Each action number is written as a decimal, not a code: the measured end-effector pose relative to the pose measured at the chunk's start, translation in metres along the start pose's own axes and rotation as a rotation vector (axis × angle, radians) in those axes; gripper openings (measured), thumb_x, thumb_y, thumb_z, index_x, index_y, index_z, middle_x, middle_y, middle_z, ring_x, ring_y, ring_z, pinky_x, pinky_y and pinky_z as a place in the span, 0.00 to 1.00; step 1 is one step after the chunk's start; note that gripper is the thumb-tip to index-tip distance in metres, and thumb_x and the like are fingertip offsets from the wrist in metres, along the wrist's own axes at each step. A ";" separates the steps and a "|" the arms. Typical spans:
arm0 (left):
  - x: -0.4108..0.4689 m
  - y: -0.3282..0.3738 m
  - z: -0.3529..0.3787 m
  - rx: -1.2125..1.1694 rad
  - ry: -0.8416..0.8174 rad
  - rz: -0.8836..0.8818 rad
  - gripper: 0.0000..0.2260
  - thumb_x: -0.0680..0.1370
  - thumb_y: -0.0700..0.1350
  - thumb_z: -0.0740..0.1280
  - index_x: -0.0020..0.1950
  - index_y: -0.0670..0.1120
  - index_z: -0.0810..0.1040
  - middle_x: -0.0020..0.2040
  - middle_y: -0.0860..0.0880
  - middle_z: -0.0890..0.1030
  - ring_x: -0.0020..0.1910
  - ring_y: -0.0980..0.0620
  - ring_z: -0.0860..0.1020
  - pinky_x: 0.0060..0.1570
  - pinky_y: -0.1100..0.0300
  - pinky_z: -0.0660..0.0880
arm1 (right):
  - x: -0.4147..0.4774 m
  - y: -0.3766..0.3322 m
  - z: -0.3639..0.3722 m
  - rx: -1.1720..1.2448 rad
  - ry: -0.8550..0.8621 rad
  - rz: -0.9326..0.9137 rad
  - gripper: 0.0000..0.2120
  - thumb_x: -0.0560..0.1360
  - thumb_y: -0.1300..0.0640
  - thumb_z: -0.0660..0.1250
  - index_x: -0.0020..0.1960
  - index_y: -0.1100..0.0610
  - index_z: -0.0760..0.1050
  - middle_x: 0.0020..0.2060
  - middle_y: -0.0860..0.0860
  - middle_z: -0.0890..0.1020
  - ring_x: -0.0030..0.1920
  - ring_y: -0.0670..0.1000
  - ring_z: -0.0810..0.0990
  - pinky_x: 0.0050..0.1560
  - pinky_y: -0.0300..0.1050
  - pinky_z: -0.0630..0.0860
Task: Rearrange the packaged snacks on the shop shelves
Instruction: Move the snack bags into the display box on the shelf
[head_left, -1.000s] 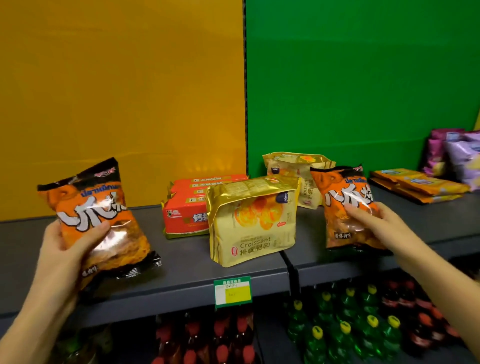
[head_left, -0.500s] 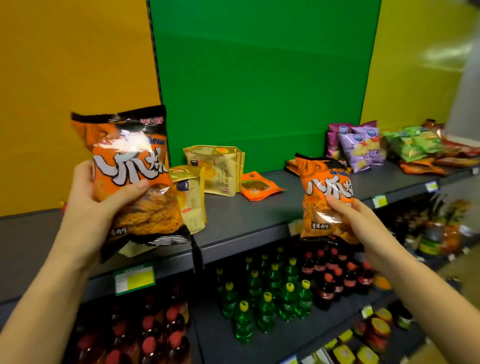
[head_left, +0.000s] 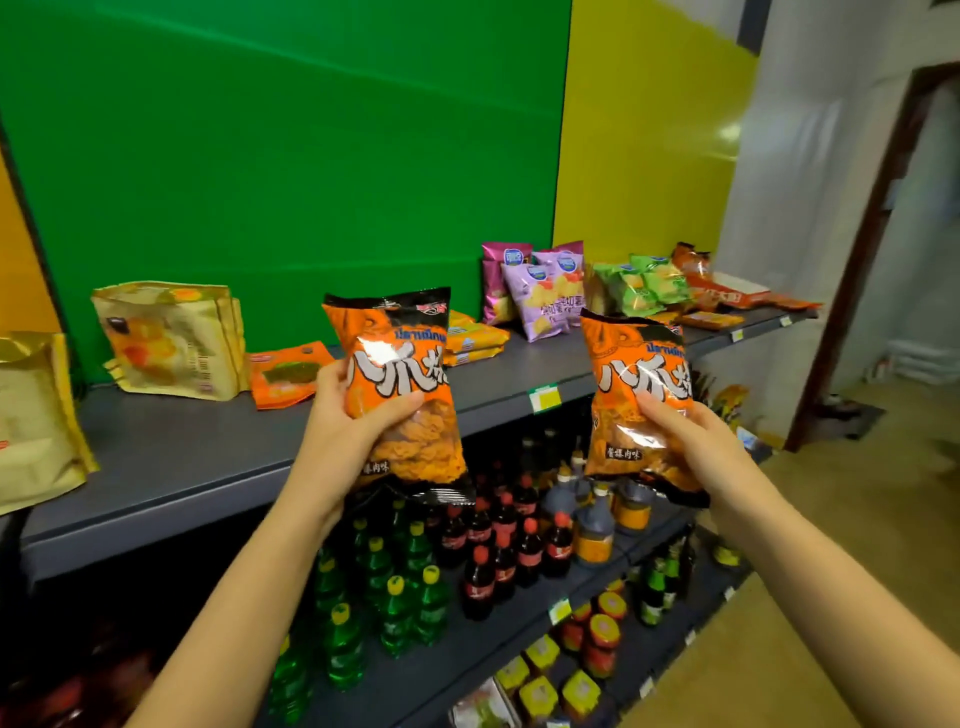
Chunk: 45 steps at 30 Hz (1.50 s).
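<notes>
My left hand (head_left: 343, 421) grips an orange and black snack bag (head_left: 400, 384), held upright in the air in front of the grey top shelf (head_left: 171, 457). My right hand (head_left: 691, 441) grips a second, identical orange snack bag (head_left: 639, 395) further right, also upright and off the shelf. Both bags hang over the drinks shelf below. On the top shelf lie gold croissant packs (head_left: 171, 338), a flat orange pouch (head_left: 285, 374), stacked yellow-orange packets (head_left: 475, 340), purple chip bags (head_left: 540, 291) and green chip bags (head_left: 644, 283).
Another gold pack (head_left: 36, 415) sits at the far left. Green bottles (head_left: 395, 597), dark cola bottles (head_left: 498, 540) and sauce bottles (head_left: 592, 519) fill the lower shelf; jars (head_left: 597, 639) stand below. Green and yellow back panels rise behind. A doorway (head_left: 893, 249) and tan floor lie right.
My view has swung to the right along the shelf. Both hands carried their orange bags rightward, and the left bag is now near the middle of the view.
</notes>
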<state>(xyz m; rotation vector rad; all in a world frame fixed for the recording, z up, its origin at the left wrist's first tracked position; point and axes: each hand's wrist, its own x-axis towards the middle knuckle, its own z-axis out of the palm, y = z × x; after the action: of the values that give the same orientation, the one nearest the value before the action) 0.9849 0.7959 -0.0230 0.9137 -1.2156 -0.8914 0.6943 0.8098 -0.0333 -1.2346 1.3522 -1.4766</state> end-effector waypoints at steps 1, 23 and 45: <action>0.003 -0.005 0.016 -0.001 -0.009 -0.003 0.29 0.70 0.40 0.72 0.68 0.46 0.64 0.58 0.48 0.78 0.48 0.55 0.80 0.36 0.67 0.78 | 0.007 0.002 -0.013 0.003 0.013 0.005 0.30 0.66 0.40 0.71 0.62 0.55 0.74 0.52 0.52 0.84 0.50 0.53 0.84 0.56 0.51 0.78; 0.172 -0.115 0.345 -0.035 -0.186 -0.050 0.28 0.70 0.40 0.73 0.67 0.47 0.64 0.58 0.50 0.78 0.53 0.53 0.80 0.46 0.61 0.79 | 0.243 0.042 -0.248 -0.038 0.242 -0.001 0.25 0.71 0.45 0.69 0.63 0.55 0.68 0.48 0.48 0.81 0.46 0.49 0.81 0.41 0.42 0.75; 0.272 -0.195 0.681 0.025 -0.018 -0.023 0.33 0.69 0.43 0.73 0.70 0.49 0.62 0.63 0.49 0.76 0.56 0.52 0.78 0.50 0.59 0.76 | 0.514 0.091 -0.516 -0.064 0.059 0.002 0.28 0.71 0.46 0.69 0.66 0.56 0.68 0.55 0.53 0.80 0.50 0.52 0.81 0.46 0.44 0.76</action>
<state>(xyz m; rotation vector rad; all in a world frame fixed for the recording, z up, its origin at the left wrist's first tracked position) 0.3330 0.4086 -0.0265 0.9429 -1.2365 -0.9063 0.0671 0.4288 -0.0273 -1.2384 1.4496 -1.4892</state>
